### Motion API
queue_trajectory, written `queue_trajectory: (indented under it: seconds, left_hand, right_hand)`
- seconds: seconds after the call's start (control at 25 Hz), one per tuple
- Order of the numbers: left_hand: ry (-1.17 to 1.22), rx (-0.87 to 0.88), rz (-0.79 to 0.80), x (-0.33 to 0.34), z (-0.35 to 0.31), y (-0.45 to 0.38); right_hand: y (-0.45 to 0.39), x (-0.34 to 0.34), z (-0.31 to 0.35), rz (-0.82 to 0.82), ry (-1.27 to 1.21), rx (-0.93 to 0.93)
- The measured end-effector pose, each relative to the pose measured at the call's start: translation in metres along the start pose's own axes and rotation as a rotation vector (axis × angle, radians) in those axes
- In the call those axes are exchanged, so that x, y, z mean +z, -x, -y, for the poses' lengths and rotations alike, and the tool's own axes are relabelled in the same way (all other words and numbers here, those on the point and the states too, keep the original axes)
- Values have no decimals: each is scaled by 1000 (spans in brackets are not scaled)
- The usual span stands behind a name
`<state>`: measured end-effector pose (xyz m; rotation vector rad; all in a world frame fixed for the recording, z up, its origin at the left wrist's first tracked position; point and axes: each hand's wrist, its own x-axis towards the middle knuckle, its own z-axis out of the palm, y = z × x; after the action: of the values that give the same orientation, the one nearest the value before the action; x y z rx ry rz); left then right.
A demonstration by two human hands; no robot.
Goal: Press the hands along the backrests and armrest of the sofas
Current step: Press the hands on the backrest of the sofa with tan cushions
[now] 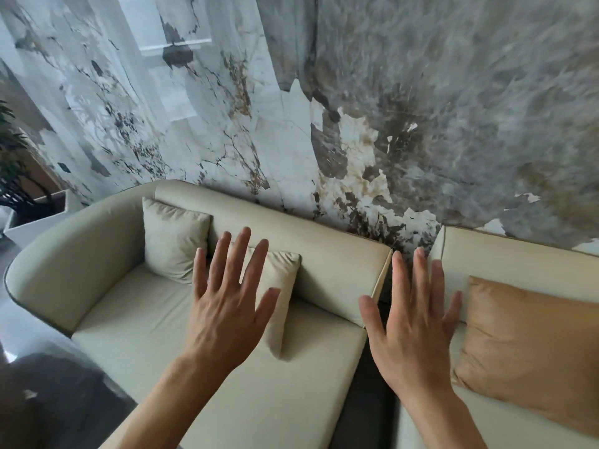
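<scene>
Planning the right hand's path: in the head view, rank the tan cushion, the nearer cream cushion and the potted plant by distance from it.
From the right hand:
1. Tan cushion, just right, on the right sofa.
2. Nearer cream cushion, left, behind the left hand.
3. Potted plant, far left, beyond the armrest.

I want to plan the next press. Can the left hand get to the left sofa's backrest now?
Probably yes. The left hand is open and holds nothing, and the backrest lies bare beyond it; only a small cushion stands partly between.
</scene>
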<state>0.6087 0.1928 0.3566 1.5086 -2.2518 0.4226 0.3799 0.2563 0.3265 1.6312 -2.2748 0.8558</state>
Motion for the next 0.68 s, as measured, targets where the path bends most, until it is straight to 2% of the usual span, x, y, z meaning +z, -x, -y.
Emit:
queue_trajectory:
  seconds: [0.36,0.68]
  left_hand:
    - [96,229,-30,70,24,-77]
    - [270,386,58,163,75,-135]
  right_hand:
    - [-50,44,18,-13,144,110]
    - [-77,119,67,51,314,227]
